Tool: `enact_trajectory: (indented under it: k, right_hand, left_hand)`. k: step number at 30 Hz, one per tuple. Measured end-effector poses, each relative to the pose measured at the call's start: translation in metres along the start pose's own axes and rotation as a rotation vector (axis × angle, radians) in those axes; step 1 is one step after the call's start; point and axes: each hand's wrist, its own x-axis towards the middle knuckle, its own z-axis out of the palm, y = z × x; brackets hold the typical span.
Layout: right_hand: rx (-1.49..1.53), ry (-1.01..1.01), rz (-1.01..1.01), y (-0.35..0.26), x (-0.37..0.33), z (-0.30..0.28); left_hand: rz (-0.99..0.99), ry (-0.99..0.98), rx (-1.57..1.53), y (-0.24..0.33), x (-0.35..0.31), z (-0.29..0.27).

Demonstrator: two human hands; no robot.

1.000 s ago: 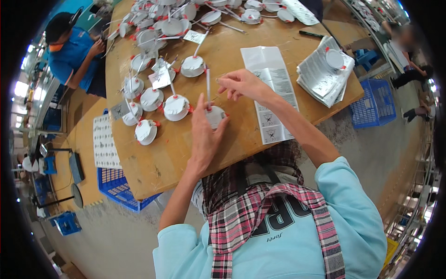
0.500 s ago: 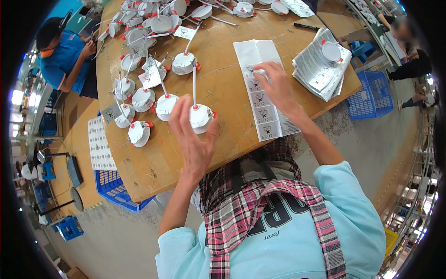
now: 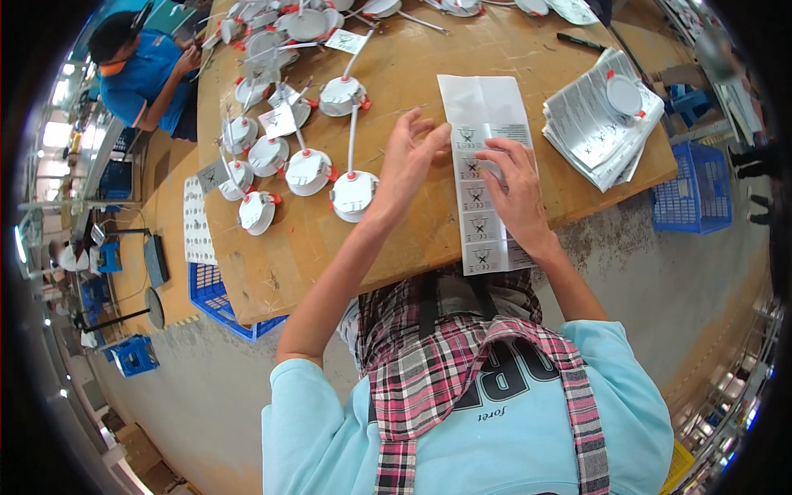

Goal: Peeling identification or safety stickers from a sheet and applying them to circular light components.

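A long white sheet of printed stickers (image 3: 480, 99) lies near the table's front edge. Over its middle is my right hand (image 3: 518, 194), fingers bent and apart, tips at the stickers; I cannot tell whether they touch. My left hand (image 3: 408, 165) hovers at the sheet's left edge, thumb and fingers apart, holding nothing that I can see. Left of it stands a round white downlight (image 3: 355, 196) with red clips and an upright white cable. Beside that one is another downlight (image 3: 308, 172), with several more behind and to the left, some carrying sticker tags on their cables.
A stack of sticker sheets (image 3: 590, 153) lies at the right, a downlight (image 3: 624, 96) on top. Behind it is a black marker (image 3: 580, 40). Many downlights are heaped at the back. Blue crates (image 3: 693, 194) stand beside the table. A co-worker (image 3: 144, 74) is at the far left.
My left hand has left the front downlight and moved right to the sticker sheet. My right hand has come slightly lower over the sheet. The view has shifted a little.
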Motion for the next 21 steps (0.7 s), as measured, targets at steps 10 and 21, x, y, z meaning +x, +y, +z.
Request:
enact_trajectory:
  k: [10, 21]
  right_hand:
    - [0.144, 0.015, -0.032, 0.001, -0.005, -0.009]
    - [-0.029, 0.104, -0.22, -0.001, 0.04, -0.015]
  left_hand:
    - [-0.147, -0.092, 0.141, 0.01, 0.039, 0.006]
    - [-0.15, -0.118, -0.011, 0.008, 0.025, -0.008]
